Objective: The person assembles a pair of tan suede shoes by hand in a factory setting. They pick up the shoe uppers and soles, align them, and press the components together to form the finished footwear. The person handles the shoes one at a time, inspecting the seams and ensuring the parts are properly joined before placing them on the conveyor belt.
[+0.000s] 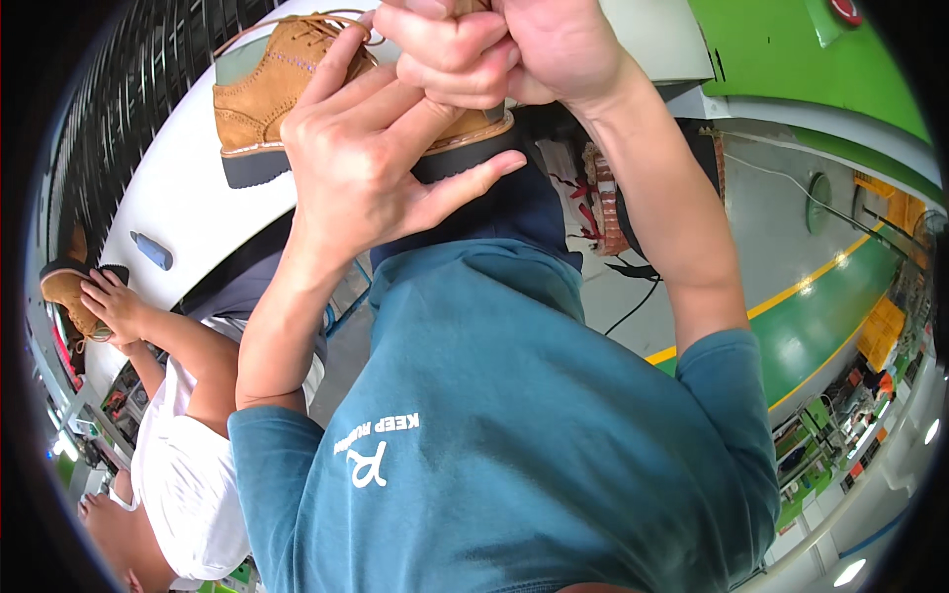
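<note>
A tan lace-up shoe (pixel 255 104) with a dark, thick sole lies on its side-on length at the top, heel to the left. My left hand (pixel 361 163) rests over its middle, fingers stretched across the upper and thumb sticking out free. Close above it, my right hand (pixel 494 59) is closed, its fingers curled near the left hand's fingertips; what it grips, if anything, is hidden. A thin brown shoelace (pixel 321 17) loops over the shoe's opening, and part of the upper is covered by my hands.
The shoe is on a white work surface (pixel 188 198), where a small blue-grey tool (pixel 151 250) lies. At left, a co-worker's hands (pixel 117 308) hold another tan shoe (pixel 67 296). Black slatted rollers (pixel 138 99) run behind. A green panel (pixel 781 49) stands at upper right.
</note>
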### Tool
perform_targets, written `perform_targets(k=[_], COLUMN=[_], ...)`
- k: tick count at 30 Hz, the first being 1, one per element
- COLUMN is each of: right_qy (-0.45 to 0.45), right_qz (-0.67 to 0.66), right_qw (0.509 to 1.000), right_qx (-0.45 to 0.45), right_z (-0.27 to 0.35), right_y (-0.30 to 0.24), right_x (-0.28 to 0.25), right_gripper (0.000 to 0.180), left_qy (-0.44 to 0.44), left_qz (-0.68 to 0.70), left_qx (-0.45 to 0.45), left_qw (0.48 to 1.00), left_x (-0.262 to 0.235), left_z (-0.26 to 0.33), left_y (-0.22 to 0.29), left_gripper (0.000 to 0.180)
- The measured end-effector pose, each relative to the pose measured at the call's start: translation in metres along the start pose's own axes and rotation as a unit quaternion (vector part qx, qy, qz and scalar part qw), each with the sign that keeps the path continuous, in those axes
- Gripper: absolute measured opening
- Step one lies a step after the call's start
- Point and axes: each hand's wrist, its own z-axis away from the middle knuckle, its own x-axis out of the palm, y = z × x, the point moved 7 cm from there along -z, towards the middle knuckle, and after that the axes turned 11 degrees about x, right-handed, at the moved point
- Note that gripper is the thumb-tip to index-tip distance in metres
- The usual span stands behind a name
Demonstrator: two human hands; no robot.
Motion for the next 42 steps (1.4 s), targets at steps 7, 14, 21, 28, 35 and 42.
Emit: perform_targets(k=[7, 14, 21, 28, 35, 42], right_qy=[-0.119, 0.081, 0.549, 0.414, 0.165, 0.157], right_qz=[-0.071, 0.127, 0.706, 0.558, 0.555, 0.563], right_qw=[0.990, 0.987, 0.446, 0.647, 0.712, 0.703], right_qx=[-0.034, 0.064, -0.034, -0.314, -0.398, -0.406], right_z=[0.004, 0.012, 0.143, 0.116, 0.024, 0.017], right_y=[0.006, -0.014, -0.075, -0.054, -0.017, -0.010], right_x=[0.000, -0.033, -0.119, -0.017, 0.107, 0.116], right_gripper=[0.063, 0.067, 0.032, 0.051, 0.056, 0.050], left_qy=[-0.001, 0.005, 0.091, 0.272, 0.324, 0.342], left_qz=[-0.011, -0.001, 0.037, 0.070, 0.060, 0.057], left_qx=[0.010, 0.010, -0.018, -0.051, -0.045, -0.045], left_qw=[1.000, 1.000, 0.995, 0.958, 0.943, 0.937], left_x=[0.001, -0.003, -0.045, -0.099, -0.111, -0.115], left_z=[0.001, 0.002, -0.005, 0.026, 0.049, 0.061], left_y=[0.007, 0.007, -0.001, -0.020, -0.012, -0.003], left_gripper=[0.042, 0.047, 0.047, 0.064, 0.067, 0.067])
